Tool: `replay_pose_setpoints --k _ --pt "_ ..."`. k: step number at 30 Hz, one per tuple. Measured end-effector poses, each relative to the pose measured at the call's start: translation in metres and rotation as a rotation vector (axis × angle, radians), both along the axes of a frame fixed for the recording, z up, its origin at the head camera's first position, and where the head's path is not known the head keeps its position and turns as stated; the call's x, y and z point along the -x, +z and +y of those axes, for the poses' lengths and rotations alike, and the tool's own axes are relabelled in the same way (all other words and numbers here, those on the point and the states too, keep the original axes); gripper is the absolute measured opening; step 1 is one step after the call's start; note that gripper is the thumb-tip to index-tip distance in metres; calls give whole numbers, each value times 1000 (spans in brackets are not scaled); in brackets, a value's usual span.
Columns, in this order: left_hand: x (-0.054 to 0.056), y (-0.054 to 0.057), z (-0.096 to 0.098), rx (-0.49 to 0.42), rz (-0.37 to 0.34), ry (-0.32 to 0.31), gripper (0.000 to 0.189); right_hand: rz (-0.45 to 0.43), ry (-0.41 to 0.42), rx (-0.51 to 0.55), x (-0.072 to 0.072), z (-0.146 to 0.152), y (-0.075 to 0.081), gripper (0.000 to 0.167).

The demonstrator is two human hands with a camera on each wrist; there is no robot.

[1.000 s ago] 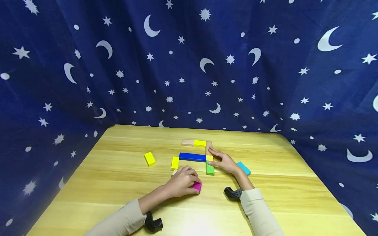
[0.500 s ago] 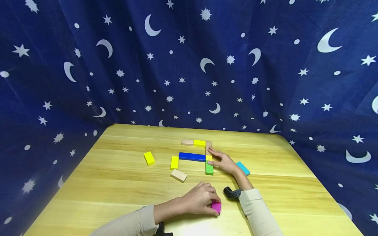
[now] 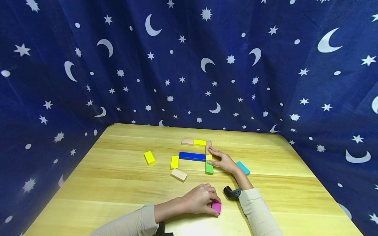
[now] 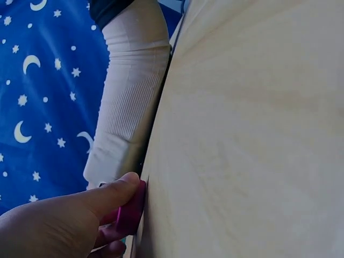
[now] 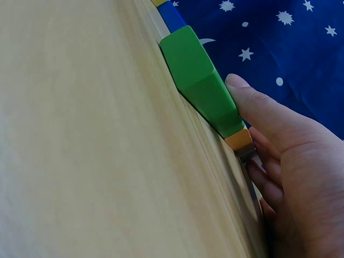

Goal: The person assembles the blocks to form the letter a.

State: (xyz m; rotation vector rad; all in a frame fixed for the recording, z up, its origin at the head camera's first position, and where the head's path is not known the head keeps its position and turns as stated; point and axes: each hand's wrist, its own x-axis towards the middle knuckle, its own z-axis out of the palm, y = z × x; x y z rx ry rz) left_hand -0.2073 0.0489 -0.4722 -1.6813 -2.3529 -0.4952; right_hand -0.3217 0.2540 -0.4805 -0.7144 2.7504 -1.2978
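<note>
My left hand (image 3: 201, 199) pinches a magenta block (image 3: 216, 206) between thumb and fingers near the front of the table; in the left wrist view the block (image 4: 130, 209) is close against the tabletop. Farther back, my right hand (image 3: 225, 162) rests on a joined row of blocks with fingers extended. Its thumb lies at the far end of the green block (image 3: 209, 167), and its fingertips touch the light wooden block (image 3: 208, 147). A small yellow-orange block (image 5: 239, 138) sits between those two. Two blue blocks (image 3: 192, 156) run left from there to an upright-lying yellow block (image 3: 174, 162).
A wooden block (image 3: 187, 142) and a yellow block (image 3: 199, 143) form the row's far end. Loose on the table (image 3: 118, 183) lie a wooden block (image 3: 178, 175), a yellow block (image 3: 149, 158) and a light-blue block (image 3: 243, 168). A starry blue curtain (image 3: 189, 65) surrounds the table.
Carrying the magenta block, my left hand has moved right and toward the front edge, uncovering the loose wooden block; over the last half second it stays there. My right hand keeps its place.
</note>
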Motion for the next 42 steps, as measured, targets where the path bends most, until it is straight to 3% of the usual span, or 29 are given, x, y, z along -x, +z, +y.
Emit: replay_pose_setpoints --k 3,7,10,14,19,23,27,30,35,40,42 --pt "2 2 -3 13 -10 -16 43 0 1 2 2 0 -1 65" --pt "12 16 -17 -16 -62 2 45 0 -1 12 4 2 -4 65" --pt "28 31 -40 -91 -156 88 43 3 -6 -3 3 2 -4 65" --pt "52 45 -85 -242 -281 241 40 -4 -2 -15 1 0 -1 66" --pt "81 55 -150 -362 -311 362 41 -8 10 4 0 -2 2 66" --pt "106 50 -193 -356 -315 423 47 -15 16 27 -1 -1 3 65" --pt "122 36 -222 -321 -339 459 57 -24 6 15 0 0 1 67" --pt "129 26 -233 -292 -382 462 64 -20 1 -3 2 2 -1 68" --pt "141 14 -244 -244 -513 431 73 -26 2 -1 4 3 -5 68" --pt "151 12 -250 -152 -628 364 74 -3 20 23 2 3 -7 66" --pt "154 13 -250 -126 -663 340 73 -7 25 29 -1 1 0 65"
